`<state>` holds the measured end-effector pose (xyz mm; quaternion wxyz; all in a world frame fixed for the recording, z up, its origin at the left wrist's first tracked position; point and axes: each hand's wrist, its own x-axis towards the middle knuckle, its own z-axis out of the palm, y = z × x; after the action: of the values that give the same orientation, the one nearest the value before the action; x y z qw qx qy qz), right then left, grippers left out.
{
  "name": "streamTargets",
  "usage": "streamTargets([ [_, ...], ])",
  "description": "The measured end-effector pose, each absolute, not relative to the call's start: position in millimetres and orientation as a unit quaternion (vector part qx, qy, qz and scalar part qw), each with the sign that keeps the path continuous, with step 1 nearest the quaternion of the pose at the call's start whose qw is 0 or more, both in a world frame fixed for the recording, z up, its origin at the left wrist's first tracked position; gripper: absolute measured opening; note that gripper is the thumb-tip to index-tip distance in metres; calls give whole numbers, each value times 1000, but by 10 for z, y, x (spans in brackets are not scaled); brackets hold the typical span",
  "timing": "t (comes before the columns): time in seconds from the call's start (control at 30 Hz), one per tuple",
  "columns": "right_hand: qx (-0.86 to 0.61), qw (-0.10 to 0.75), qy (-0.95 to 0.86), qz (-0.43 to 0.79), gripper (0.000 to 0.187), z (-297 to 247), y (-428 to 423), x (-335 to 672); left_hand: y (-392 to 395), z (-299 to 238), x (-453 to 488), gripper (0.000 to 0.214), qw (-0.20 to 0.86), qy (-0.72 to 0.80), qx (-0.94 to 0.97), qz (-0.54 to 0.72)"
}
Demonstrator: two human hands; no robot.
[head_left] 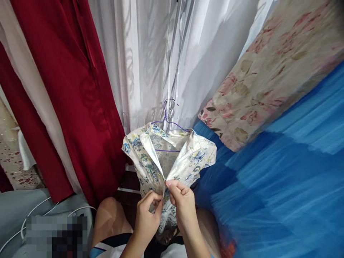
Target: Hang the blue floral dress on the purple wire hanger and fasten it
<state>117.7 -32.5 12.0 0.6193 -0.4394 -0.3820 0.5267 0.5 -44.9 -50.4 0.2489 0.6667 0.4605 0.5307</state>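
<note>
A cream dress [185, 166] with blue and yellow flowers hangs in front of me on a purple wire hanger [165, 116]. Its neck opening spreads into a V, with the white inner edges folded outward. At the bottom of that V, my right hand [181, 195] pinches the dress between thumb and forefinger; whether a zip pull is in the pinch is too small to tell. Just lower and to the left, my left hand [151, 206] is closed on the edge of the same opening. Gathered cloth of the dress shows between my wrists.
White curtains [145, 64] with long ribbons [172, 68] hang behind the hanger. Dark red cloth [88, 118] is on the left. Pink-flowered cloth [258, 89] and blue tulle [263, 186] crowd the right. White cables [34, 211] lie over a grey surface [16, 200] at lower left.
</note>
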Motion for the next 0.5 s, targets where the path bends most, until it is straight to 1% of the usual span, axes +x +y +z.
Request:
streamTargets([
  [0.2,-451,676,-348,467,33,282,-31,1089,-341,-634,108,12,249,465,666,527],
  [0.37,-427,714,-348,433,30,492,249,992,-244,-729,126,13,245,459,659,543],
  [0.5,-404,739,-359,403,32,717,458,926,-166,-819,83,12,245,467,657,539],
])
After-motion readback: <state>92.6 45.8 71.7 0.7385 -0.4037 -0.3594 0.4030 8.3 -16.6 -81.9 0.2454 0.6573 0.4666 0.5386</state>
